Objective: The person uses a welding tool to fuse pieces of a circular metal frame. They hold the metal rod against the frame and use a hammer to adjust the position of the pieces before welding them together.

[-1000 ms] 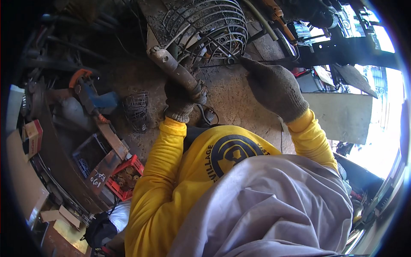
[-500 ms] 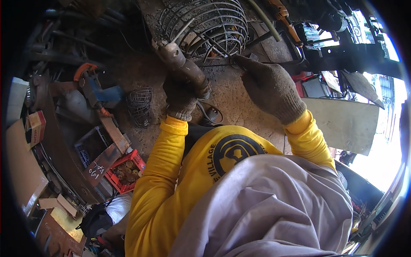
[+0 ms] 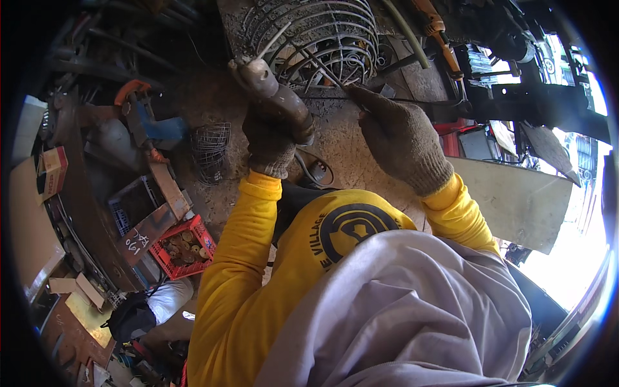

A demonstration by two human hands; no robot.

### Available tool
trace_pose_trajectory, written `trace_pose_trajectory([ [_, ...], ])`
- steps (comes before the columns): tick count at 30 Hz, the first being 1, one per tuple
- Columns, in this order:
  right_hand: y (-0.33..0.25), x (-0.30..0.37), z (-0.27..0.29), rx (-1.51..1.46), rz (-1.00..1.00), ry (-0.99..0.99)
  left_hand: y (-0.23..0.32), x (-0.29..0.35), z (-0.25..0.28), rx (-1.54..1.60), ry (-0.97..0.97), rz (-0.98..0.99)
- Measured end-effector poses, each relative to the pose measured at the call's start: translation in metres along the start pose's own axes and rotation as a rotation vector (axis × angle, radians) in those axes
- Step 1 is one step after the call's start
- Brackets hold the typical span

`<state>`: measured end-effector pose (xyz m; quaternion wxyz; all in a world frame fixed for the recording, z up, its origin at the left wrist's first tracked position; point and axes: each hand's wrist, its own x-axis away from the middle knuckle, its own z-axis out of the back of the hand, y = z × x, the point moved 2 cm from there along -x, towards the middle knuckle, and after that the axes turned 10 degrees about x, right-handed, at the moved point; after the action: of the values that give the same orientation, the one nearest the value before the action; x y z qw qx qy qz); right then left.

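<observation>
My gloved left hand (image 3: pixel 269 138) is wrapped round a worn, brownish cylindrical metal tool (image 3: pixel 284 100) with a rounded, pitted head. A pale thin rod (image 3: pixel 274 40) sticks up from near that head, toward a round cage of bent metal rods (image 3: pixel 335 32). To the right, my gloved right hand (image 3: pixel 403 132) has its fingers pinched together at the cage's near edge. A thin metal rod (image 3: pixel 329 69) runs from the cage to those fingertips. The exact grip is partly hidden by the glove.
A blue and orange clamp-like tool (image 3: pixel 151 126) and a small wire basket (image 3: pixel 211 151) lie at left. Below them stands a red crate (image 3: pixel 184 248) of round metal parts. An orange power tool (image 3: pixel 438 35) is at upper right. A cable plug (image 3: pixel 317 171) lies near my body.
The view has shifted a little. My right hand has moved slightly down and left, still pinched near the cage. My left hand keeps its hold on the cylindrical tool.
</observation>
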<state>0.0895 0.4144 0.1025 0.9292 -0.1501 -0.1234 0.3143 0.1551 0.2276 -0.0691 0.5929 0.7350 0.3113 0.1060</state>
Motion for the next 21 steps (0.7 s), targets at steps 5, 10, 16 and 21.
trace_pose_trajectory([
  [5,0.001,0.003,0.001,0.004,-0.004,0.000,0.017,-0.003,-0.011,0.102,-0.012,0.103],
  [10,0.006,0.003,-0.005,-0.088,0.027,0.063,0.028,-0.008,-0.014,-0.109,-0.022,0.031],
  [16,0.004,0.003,-0.003,-0.105,0.013,0.045,0.022,-0.010,-0.021,0.274,0.077,0.130],
  [21,0.009,0.004,-0.009,-0.145,0.047,0.096,0.020,-0.008,-0.024,-0.064,0.195,-0.012],
])
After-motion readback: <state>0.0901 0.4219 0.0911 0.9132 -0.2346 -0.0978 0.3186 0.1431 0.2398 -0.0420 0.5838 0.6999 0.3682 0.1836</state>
